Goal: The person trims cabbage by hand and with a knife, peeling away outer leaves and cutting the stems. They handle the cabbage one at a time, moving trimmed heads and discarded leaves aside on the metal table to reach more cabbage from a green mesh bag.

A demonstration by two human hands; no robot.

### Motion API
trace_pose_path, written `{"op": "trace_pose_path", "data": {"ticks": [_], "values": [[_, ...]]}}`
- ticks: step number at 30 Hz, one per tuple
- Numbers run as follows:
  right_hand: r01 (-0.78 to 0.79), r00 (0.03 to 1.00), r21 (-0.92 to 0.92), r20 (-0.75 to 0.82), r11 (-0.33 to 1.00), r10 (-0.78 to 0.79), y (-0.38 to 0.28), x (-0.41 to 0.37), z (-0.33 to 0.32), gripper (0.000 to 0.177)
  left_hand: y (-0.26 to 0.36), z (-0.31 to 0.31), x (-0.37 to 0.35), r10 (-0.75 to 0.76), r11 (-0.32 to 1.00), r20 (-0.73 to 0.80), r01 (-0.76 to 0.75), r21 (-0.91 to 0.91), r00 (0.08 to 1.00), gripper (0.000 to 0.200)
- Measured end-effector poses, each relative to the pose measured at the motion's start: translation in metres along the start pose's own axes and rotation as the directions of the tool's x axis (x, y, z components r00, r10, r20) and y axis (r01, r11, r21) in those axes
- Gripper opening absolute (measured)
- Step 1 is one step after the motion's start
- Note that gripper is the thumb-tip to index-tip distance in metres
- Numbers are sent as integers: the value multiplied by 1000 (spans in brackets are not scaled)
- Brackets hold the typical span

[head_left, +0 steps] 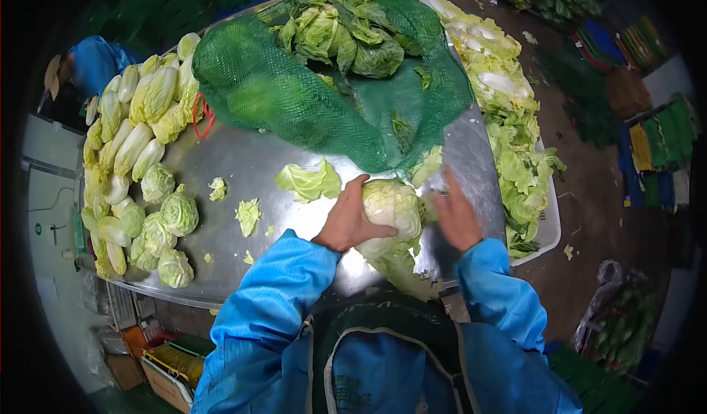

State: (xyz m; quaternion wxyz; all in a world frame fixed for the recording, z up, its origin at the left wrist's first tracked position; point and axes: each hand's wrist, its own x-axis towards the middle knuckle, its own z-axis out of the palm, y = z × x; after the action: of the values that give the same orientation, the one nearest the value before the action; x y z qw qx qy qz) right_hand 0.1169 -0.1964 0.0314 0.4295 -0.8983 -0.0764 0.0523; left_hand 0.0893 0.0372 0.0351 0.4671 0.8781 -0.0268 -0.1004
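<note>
My left hand [346, 219] grips a pale napa cabbage head [392, 215] that rests on the steel table [243, 164] near its front edge. My right hand [454, 215] is at the cabbage's right side, blurred, with fingers stretched; I cannot tell whether it holds anything. Just beyond the cabbage lies a green mesh sack [294, 97] with cabbages [346, 31] spilling out of its open end.
Trimmed cabbage heads [140, 164] are stacked along the table's left side. Loose leaf scraps [309, 182] lie mid-table. A white bin of discarded leaves [515, 142] stands at the right. Another person in blue [92, 61] is at far left. Crates sit on the floor.
</note>
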Motion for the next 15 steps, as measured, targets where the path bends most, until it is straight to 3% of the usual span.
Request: {"op": "trace_pose_path", "data": {"ticks": [1, 2, 3, 4, 5, 6, 7, 9, 11, 15], "values": [[106, 988, 11, 110, 994, -107, -14, 3, 6, 60, 1, 3, -1, 5, 1000, 3, -5, 0, 1000, 110], [-70, 934, -8, 352, 998, 68, -32, 8, 5, 60, 0, 8, -3, 46, 998, -138, -40, 50, 989, 110], [-65, 936, -7, 347, 998, 64, -28, 10, 7, 60, -1, 12, -5, 95, 992, -278, -68, 105, 956, 110], [65, 938, -31, 343, 997, -51, -18, 12, 13, 59, -4, 20, -14, 55, 989, -369, 0, 146, 928, 108], [194, 924, -56, 347, 979, -163, -8, 16, 17, 58, -17, 32, -20, 55, 989, -374, 0, 147, 926, 108], [286, 897, -65, 370, 956, -243, -8, 16, 14, 57, -22, 39, -26, -133, 975, -355, 59, -212, 925, 107], [279, 895, -65, 380, 958, -234, -10, 12, 12, 57, -27, 46, -31, -305, 830, -268, 117, -545, 914, 107], [322, 837, -174, 512, 931, -194, -18, 6, 2, 59, -32, 48, -33, -326, 784, -198, 147, -604, 924, 102], [313, 838, -224, 523, 923, -157, -19, 8, 3, 60, -30, 48, -27, -285, 672, -132, 99, -734, 949, 97], [264, 861, -250, 496, 931, -111, -17, 17, 7, 57, -29, 49, -21, -260, 687, -142, 79, -722, 955, 93]]}}
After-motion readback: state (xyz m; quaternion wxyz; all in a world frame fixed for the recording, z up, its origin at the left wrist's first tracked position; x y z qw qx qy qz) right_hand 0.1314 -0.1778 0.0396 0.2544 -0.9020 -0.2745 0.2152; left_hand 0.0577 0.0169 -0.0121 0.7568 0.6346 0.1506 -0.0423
